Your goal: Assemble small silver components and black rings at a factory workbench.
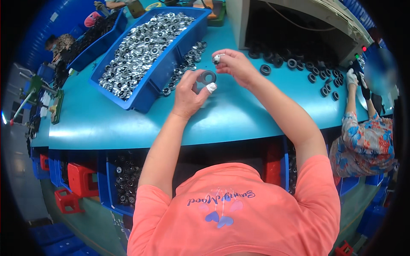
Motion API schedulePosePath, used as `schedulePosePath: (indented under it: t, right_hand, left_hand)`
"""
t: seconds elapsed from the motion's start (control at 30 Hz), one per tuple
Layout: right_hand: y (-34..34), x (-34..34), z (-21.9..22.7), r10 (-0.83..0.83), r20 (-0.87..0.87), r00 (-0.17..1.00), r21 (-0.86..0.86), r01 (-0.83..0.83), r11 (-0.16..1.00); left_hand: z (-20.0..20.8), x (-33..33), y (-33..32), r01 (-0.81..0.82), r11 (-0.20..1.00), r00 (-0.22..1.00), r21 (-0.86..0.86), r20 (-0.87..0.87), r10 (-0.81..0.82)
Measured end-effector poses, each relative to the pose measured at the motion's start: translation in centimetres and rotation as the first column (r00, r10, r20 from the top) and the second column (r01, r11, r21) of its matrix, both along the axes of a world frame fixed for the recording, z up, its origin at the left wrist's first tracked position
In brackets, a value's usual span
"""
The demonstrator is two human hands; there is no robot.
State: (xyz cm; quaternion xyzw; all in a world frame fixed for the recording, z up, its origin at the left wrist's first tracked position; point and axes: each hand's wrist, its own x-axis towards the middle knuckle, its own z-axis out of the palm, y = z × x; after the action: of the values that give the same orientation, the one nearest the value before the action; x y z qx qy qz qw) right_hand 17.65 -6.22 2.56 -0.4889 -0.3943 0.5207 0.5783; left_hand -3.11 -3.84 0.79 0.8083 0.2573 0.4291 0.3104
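Note:
Over the teal table (171, 128), my left hand (188, 96) is closed on a black ring (208, 77), gripping it by its edge between thumb and fingers. White wrapping covers that thumb's tip. Just to the right and a little higher, my right hand (239, 68) has its fingertips pinched together. A white covering and something small and dark show at those fingertips; the piece itself is too small to make out. The large blue bin (141, 100) beyond my left hand is heaped with shiny silver round parts (147, 47). More silver parts (177, 76) lie loose along its right side.
Several black rings (311, 78) lie scattered at the right, before a pale machine housing (240, 25). A co-worker in a floral top (367, 143) sits on the right. Blue crates of dark parts (127, 179) stand under the table, near red stools (81, 179).

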Motion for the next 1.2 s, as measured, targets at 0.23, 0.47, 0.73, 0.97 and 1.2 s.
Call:
schedulePosePath:
  t: [0.23,0.47,0.73,0.97,1.2]
  right_hand:
    - [0.5,-1.7,-3.0,0.151,-0.235,0.96,-0.092,-0.176,0.98]
    - [0.5,-2.0,-2.6,0.193,-0.292,0.937,-0.062,-0.22,0.973]
    - [-0.1,-2.9,-2.2,0.187,-0.175,0.967,-0.021,-0.194,0.981]
    - [-0.9,-2.9,-0.5,0.163,-0.37,0.915,0.089,-0.14,0.986]
    - [-1.0,-2.8,-0.8,0.149,-0.366,0.919,0.101,-0.12,0.988]
  left_hand:
    - [-0.1,-0.5,1.0,-0.125,0.991,0.992,0.041,0.033,0.124]
    - [-2.0,-0.2,2.5,-0.053,0.999,0.998,-0.006,-0.023,0.053]
    - [-0.8,0.2,1.1,0.231,0.842,0.965,-0.487,0.225,-0.135]
    - [-0.6,-1.7,3.0,0.756,0.309,0.633,-0.577,0.764,-0.122]
    - [-0.5,-2.0,3.0,0.811,0.194,0.574,-0.552,0.814,-0.089]
